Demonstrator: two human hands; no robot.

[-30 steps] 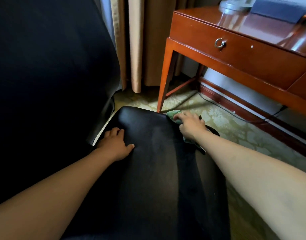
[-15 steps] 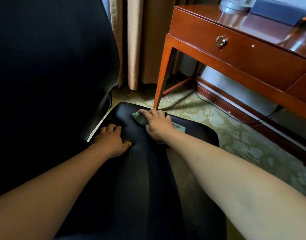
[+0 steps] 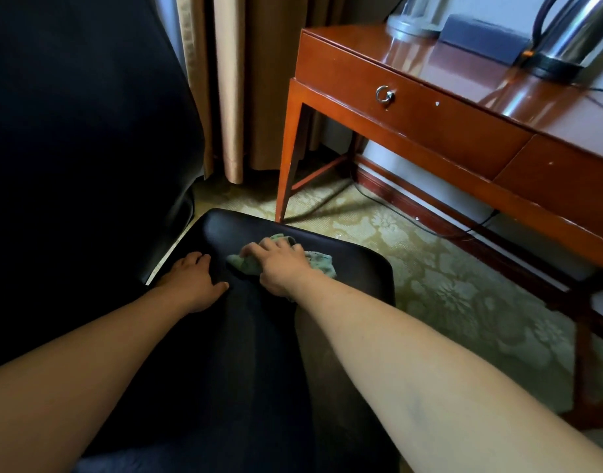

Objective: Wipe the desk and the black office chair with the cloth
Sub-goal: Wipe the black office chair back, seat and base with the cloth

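Observation:
The black office chair fills the left and middle of the view, its seat (image 3: pixel 354 271) below me and its tall backrest (image 3: pixel 81 131) at the left. A green cloth (image 3: pixel 318 261) lies bunched on the seat near its far edge. My right hand (image 3: pixel 281 268) presses down on the cloth, fingers curled over it. My left hand (image 3: pixel 192 281) rests flat on the seat close to the backrest, a short gap to the left of the cloth. The reddish wooden desk (image 3: pixel 429 114) stands at the right, its glossy top at the upper right.
On the desk stand a steel kettle (image 3: pixel 572 32), a dark box (image 3: pixel 480 35) and a clear lamp base (image 3: pixel 416 15). Beige curtains (image 3: pixel 245 80) hang behind the chair. A cable (image 3: pixel 412 221) runs over the patterned carpet (image 3: pixel 463 302) under the desk.
My right hand has slid the cloth leftward over the seat, from its right far corner toward the middle. My left hand has stayed in place on the seat.

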